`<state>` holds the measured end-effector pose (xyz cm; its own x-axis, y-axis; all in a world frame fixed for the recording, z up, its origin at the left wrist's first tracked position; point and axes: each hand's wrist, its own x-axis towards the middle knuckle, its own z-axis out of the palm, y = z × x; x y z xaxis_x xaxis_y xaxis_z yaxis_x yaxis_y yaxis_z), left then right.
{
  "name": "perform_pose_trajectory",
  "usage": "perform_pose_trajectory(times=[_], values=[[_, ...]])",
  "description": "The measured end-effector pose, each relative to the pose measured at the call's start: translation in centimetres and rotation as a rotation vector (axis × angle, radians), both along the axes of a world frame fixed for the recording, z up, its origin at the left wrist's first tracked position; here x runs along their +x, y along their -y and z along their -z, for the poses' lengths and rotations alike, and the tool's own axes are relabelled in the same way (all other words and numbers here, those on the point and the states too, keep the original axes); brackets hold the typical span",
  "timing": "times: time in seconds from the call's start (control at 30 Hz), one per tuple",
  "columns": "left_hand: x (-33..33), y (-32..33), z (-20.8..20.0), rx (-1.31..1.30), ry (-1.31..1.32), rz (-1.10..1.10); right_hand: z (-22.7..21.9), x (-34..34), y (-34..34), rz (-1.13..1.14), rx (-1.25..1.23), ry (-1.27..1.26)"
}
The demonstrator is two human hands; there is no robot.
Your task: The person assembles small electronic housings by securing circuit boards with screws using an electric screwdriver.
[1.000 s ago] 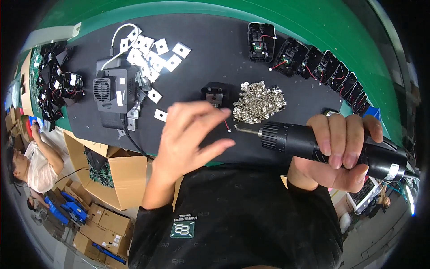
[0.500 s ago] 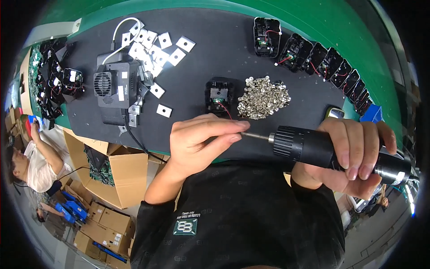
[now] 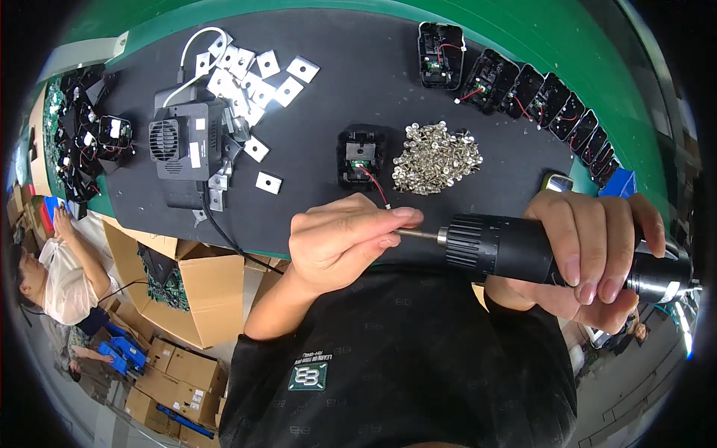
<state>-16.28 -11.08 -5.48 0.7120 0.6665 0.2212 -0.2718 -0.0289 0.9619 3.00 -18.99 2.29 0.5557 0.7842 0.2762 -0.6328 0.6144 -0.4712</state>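
My right hand (image 3: 590, 254) wraps round a black electric screwdriver (image 3: 500, 246), which lies nearly level and points left. Its metal bit (image 3: 420, 234) reaches into the fingertips of my left hand (image 3: 336, 240), pinched together round the tip. Whether a screw sits there too is hidden by the fingers. Just beyond my left hand, an open black housing (image 3: 362, 179) lies on the dark mat, with a metal plate (image 3: 361, 151), a small green board and a red wire inside. To its right is a heap of silvery screws (image 3: 437, 158).
Loose square metal plates with holes (image 3: 288, 91) lie at the far left, beside a black fan device (image 3: 187, 145) with cables. Several black housings (image 3: 489, 81) line the right edge. More black parts (image 3: 78, 142) pile up at left. A cardboard box (image 3: 213, 295) stands below the table edge.
The screwdriver and my left hand have come slightly nearer my body, with the fingers still pinched at the bit's tip. The whole view has shifted a little.
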Motion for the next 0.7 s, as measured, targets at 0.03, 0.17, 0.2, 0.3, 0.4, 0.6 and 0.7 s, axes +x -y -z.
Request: perform_pose_trajectory(times=[0.03, 0.17, 0.2, 0.3, 0.4, 0.6, 0.7], values=[[0.0, 0.0, 0.2, 0.075, -0.001, -0.027, 0.1, -0.2, 0.0, 0.022, 0.007, 0.006], [0.0, -0.3, 0.1, 0.14, -0.025, -0.047, 0.1, 0.1, 0.0, 0.004, -0.027, 0.06], [0.0, -0.3, 0.0, 0.183, -0.049, -0.053, 0.1, 0.2, 0.0, 0.004, -0.027, 0.061], [0.0, -0.6, 0.0, 0.301, -0.076, -0.081, 0.1, 0.2, -0.1, -0.038, -0.015, 0.074], [-0.8, -2.4, 0.3, 0.664, -0.16, -0.182, 0.0, 0.0, -0.3, -0.053, -0.092, 0.099], [-0.6, -4.9, 0.1, 0.748, -0.674, 0.092, 0.8, 0.2, -0.5, -0.101, -0.147, 0.181], [-0.3, -4.5, 0.3, 0.742, -0.649, 0.041, 1.2, -0.4, -1.3, -0.082, -0.129, 0.197]])
